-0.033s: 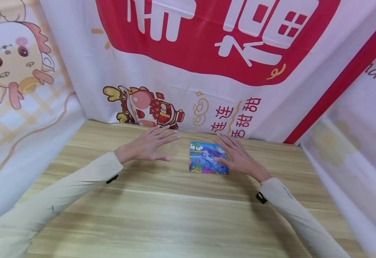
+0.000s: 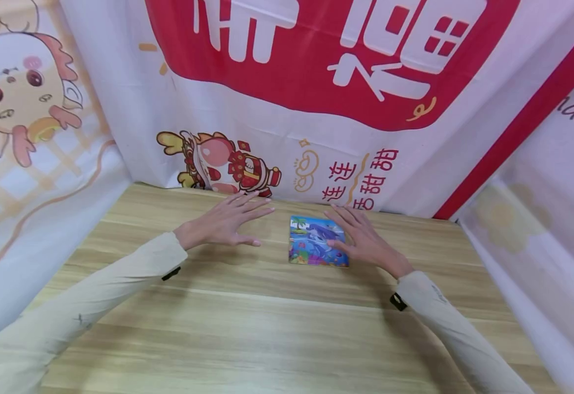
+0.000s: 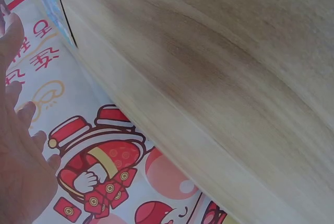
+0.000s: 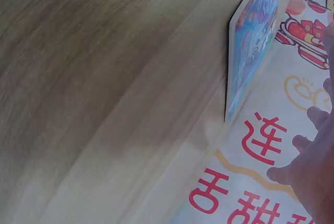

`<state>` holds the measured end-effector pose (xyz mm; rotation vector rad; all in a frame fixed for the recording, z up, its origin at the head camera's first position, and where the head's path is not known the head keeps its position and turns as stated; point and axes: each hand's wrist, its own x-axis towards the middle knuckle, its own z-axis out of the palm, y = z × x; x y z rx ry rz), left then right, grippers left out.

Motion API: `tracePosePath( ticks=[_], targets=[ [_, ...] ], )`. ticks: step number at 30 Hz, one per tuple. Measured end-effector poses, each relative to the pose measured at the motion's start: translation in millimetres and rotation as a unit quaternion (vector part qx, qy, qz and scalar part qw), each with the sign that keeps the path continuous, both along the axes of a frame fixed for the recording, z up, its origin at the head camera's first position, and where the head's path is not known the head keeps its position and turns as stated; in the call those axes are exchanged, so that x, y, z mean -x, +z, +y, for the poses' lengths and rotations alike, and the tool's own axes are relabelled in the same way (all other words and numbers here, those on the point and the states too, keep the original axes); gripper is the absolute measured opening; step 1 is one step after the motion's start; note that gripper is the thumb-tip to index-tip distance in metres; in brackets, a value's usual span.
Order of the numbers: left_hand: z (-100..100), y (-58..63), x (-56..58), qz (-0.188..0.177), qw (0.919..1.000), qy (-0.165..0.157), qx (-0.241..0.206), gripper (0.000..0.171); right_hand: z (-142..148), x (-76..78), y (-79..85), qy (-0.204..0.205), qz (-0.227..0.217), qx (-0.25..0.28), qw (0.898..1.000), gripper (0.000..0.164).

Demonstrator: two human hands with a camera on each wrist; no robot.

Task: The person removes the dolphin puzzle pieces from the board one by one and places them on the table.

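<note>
A thin square picture board [image 2: 311, 249] with dolphins and an undersea scene lies flat on the wooden table [image 2: 247, 334]. In the head view my right hand [image 2: 367, 243] is over the board's right side, fingers spread, covering part of it. The right wrist view shows the board [image 4: 253, 46] on the wood, apart from the fingers. To the left of the board is my left hand [image 2: 222, 221], its fingers extended and nothing held. A corner of the board [image 3: 55, 4] also appears in the left wrist view.
Printed cloth hangs behind the table as a back wall [image 2: 267, 115]. More cloth stands at the left [image 2: 90, 180] and right [image 2: 523, 273] sides. Black bands show at the left wrist [image 2: 170, 273] and right wrist [image 2: 398, 301].
</note>
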<state>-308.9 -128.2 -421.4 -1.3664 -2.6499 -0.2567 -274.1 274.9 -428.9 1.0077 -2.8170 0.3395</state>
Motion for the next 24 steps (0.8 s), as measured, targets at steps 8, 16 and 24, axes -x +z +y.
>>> tracePosePath(
  ticks=[8, 16, 24],
  targets=[
    [6, -1.2, 4.4, -0.007, 1.0000, 0.002, -0.003, 0.086, 3, 1.1, -3.3, -0.003, 0.013, 0.009, 1.000, 0.076],
    [1, 2.6, 9.7, -0.037, 0.9988, 0.028, -0.016, 0.079, -4, 6.5, -0.4, -0.018, -0.032, 0.035, 0.999, 0.077],
    [21, 9.8, 16.4, -0.075, 0.9957, 0.032, -0.046, 0.059, -7, 9.6, 2.7, -0.134, -0.137, 0.128, 0.973, 0.073]
  ],
)
